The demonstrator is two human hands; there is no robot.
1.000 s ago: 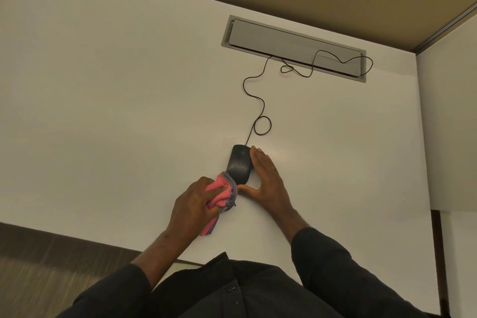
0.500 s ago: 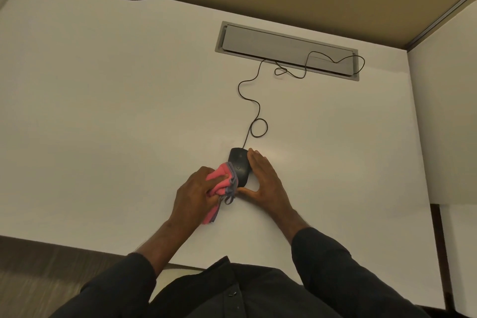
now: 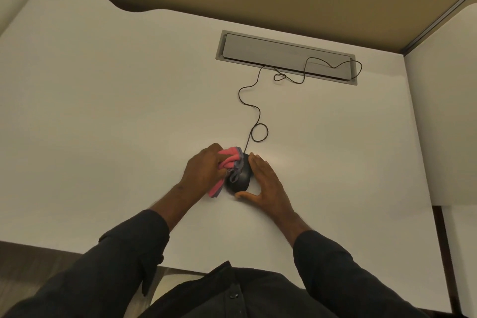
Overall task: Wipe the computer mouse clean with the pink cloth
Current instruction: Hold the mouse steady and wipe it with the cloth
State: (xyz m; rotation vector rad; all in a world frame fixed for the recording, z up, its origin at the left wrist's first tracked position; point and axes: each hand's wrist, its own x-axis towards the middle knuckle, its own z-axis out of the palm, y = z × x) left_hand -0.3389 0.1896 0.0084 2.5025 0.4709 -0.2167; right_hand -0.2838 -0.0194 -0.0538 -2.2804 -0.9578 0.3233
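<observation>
- Moved since a second ago: pink cloth [image 3: 228, 162], carried by left hand [image 3: 204, 171] from near end of mouse [image 3: 242, 177] up along its left flank to far end, close to where cord [image 3: 251, 111] leaves it.
- Left hand: fingers curled round bunched cloth, gripping it; grey-edged fold draped over left side of mouse, pink tail trailing toward near side.
- Right hand [image 3: 265, 183]: fingers straight and flat along right flank of mouse, thumb hooked round near end; bracing, not gripping.
- Mouse: black, flat on white desk [image 3: 103, 111], between both hands, roughly mid-desk.
- Cord: looped just beyond mouse, winding on to grey hatch [image 3: 286, 57] well beyond mouse.
- Risk: cloth snagging cord loop on a far stroke, dragging mouse from under brace; likely if wipe overruns far end.
- Risk: right flank and near end left unwiped while covered by bracing hand.
- Room: bare desk wide to left of mouse, moderate to right before side panel; desk edge well back on near side; partition beyond hatch, far off.
</observation>
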